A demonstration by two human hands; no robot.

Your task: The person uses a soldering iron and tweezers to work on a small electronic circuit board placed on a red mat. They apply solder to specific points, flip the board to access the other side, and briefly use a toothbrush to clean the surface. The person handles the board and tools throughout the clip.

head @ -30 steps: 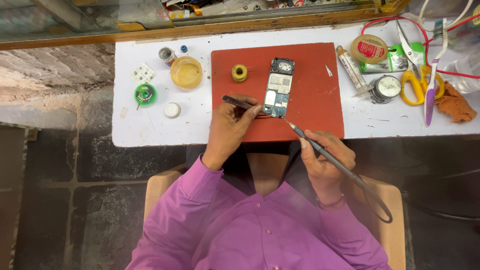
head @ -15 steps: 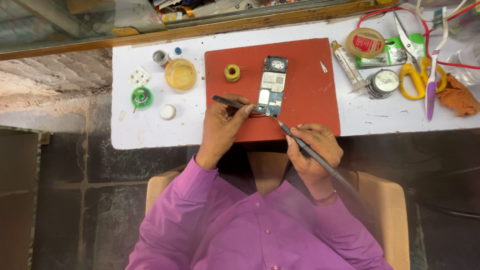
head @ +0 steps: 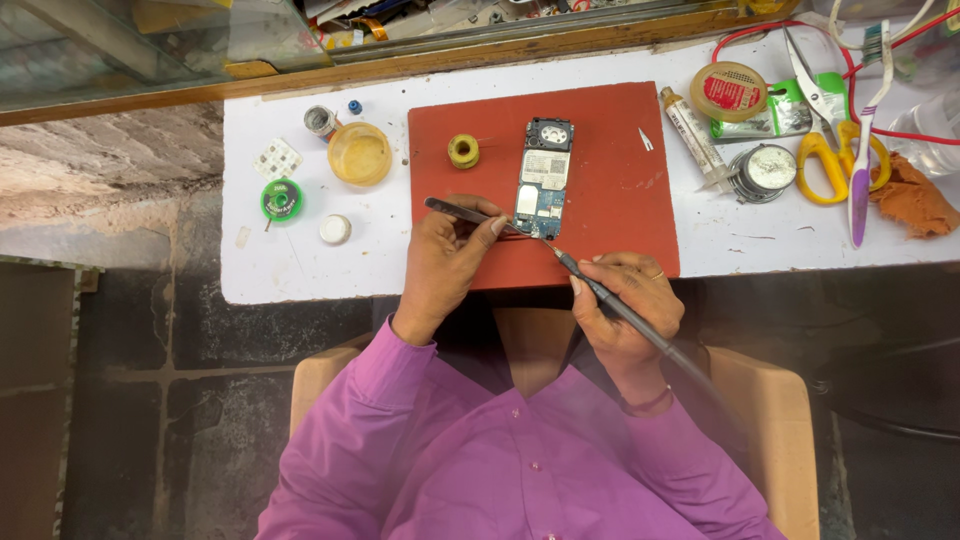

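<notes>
the left hand (head: 447, 262) is closed around a pair of slim metal tweezers (head: 470, 216), pinched between thumb and forefinger, with the tips lying against the lower left edge of the opened phone circuit board (head: 541, 180). the right hand (head: 625, 302) is wrapped in a pen grip around a grey soldering iron (head: 620, 308), whose tip meets the bottom corner of the same board, just ahead of its fingertips. the board lies flat on the red work mat (head: 610, 200), directly beyond both hands and between them.

against the pictures from a second and half a second ago, very little has shifted: both hands sit in nearly the same pose, and the tweezer tips and the iron tip have stayed together at that lower corner of the board (the apparent drift of the whole bench comes from the head camera, not from the hands). the iron looks a touch closer to the board than before. i judge that fine work on one spot of the board is under way and held steady, rather than starting or ending.

beyond the left hand, a yellow solder spool (head: 463, 151) stands on the mat. further out to that hand's left sit a round yellow tub (head: 360, 154) and a green reel (head: 281, 199). out past the right hand lie yellow-handled scissors (head: 825, 150), a tape roll (head: 729, 92) and an orange cloth (head: 910, 200).
</notes>
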